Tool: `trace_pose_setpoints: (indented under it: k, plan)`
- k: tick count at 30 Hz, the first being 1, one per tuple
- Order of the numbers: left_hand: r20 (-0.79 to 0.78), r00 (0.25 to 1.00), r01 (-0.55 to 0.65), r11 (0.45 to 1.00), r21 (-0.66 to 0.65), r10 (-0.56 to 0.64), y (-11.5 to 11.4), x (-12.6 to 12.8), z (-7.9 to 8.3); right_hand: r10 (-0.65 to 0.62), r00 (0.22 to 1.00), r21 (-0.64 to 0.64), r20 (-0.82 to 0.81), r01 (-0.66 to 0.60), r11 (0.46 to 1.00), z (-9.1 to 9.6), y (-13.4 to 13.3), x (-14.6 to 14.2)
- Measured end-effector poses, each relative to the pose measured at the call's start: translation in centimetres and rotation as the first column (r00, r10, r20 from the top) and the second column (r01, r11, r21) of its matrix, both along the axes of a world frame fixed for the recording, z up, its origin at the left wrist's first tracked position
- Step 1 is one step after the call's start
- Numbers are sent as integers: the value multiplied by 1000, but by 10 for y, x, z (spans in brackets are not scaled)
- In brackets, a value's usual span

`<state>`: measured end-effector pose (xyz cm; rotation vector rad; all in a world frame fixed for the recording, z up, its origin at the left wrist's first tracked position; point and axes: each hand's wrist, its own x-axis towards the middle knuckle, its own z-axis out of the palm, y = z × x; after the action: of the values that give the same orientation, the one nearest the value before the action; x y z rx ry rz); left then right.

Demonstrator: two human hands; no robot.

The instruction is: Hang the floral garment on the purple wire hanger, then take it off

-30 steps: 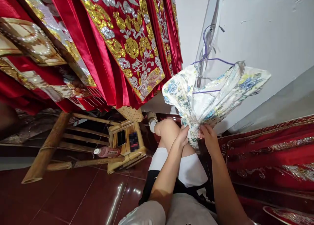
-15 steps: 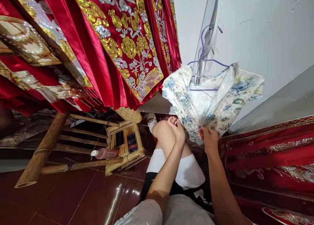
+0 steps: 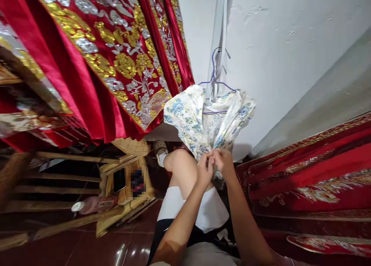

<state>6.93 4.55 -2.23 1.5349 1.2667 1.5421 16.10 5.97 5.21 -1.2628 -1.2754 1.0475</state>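
Head view, starting at the left: one pink bottle (image 3: pixel 95 205) with a white cap lies by round bamboo rails, near one dark, flat phone (image 3: pixel 119 180) on a bamboo seat (image 3: pixel 108 224). Above hangs shiny red cloth (image 3: pixel 124 65), pleated and thick with gold and silver embroidered flowers. Next comes one beige clog (image 3: pixel 160 146). The left hand (image 3: pixel 205 167) has its fingers bent inward, tips at the front of the floral garment (image 3: pixel 185 115); I cannot tell whether they grip cloth. That one garment, white with blue flowers and a V-shaped neck, hangs from one thin purple hanger (image 3: pixel 213 79) before a white wall (image 3: pixel 275 65). The right hand (image 3: pixel 222 161) pinches the garment's front, thumb and forefinger together, right beside the left fingertips. Farthest right is beaded red fabric (image 3: pixel 290 181).
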Motion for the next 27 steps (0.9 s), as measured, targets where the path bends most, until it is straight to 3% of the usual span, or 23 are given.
trace_pose_setpoints:
  k: [3, 6, 10, 12, 15, 18, 20, 22, 24, 27]
  plan:
    - [-110, 994, 19, 1000, 16, -17, -3, -7, 1, -45, 997, -26, -65, 44, 999, 36, 26, -5]
    - [-198, 977, 83, 997, 5, -81, -9, -11, 3, -13, 978, 68, -209, 28, 997, 87, 63, -4]
    - [-290, 940, 184, 983, -10, -179, -17, -17, 0, 76, 955, 186, -286, -23, 982, 149, 100, -3]
    - [-316, 922, 224, 974, -38, -225, -17, -22, -1, 110, 951, 217, -290, -46, 975, 163, 104, -5]
    - [-282, 922, 261, 964, -52, -265, -5, -30, 10, 156, 961, 260, -230, -94, 961, 160, 97, -10]
    - [-190, 961, 216, 974, 65, -200, 21, -40, 53, 149, 977, 299, -156, -97, 949, 145, 88, -12]
    - [-133, 988, 101, 970, 221, -73, 45, -46, 95, 150, 981, 310, -125, -105, 945, 139, 84, -12]
    - [-121, 992, 25, 928, 372, 22, 70, -51, 138, 151, 982, 328, -111, -107, 938, 138, 81, -12]
    - [-183, 981, 27, 879, 476, 69, 90, -54, 172, 147, 983, 358, -108, -99, 929, 140, 80, -12]
    - [-373, 922, 128, 823, 553, 107, 103, -55, 204, 125, 985, 406, -120, -67, 912, 136, 82, -14]
